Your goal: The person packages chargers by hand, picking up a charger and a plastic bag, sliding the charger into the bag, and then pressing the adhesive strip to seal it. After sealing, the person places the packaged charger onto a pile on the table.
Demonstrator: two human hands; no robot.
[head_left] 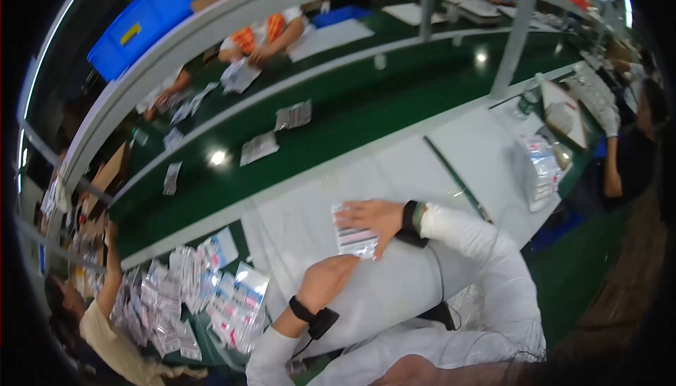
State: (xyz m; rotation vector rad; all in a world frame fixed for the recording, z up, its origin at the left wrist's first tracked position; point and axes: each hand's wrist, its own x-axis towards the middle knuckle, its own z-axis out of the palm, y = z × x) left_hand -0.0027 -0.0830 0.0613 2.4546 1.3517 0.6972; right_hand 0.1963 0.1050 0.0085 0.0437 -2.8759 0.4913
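A silver-white plastic packet (357,243) on the white worktop (296,220), long axis roughly forward, is partly covered by the spread right hand (377,221), its near edge met by the left hand (328,280), whose grip cannot be told.

The right grip (380,218) partly hides the packet (357,243).

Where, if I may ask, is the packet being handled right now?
In the head view, the packet lies near the centre on the white worktop, under the right hand, beside the left hand.
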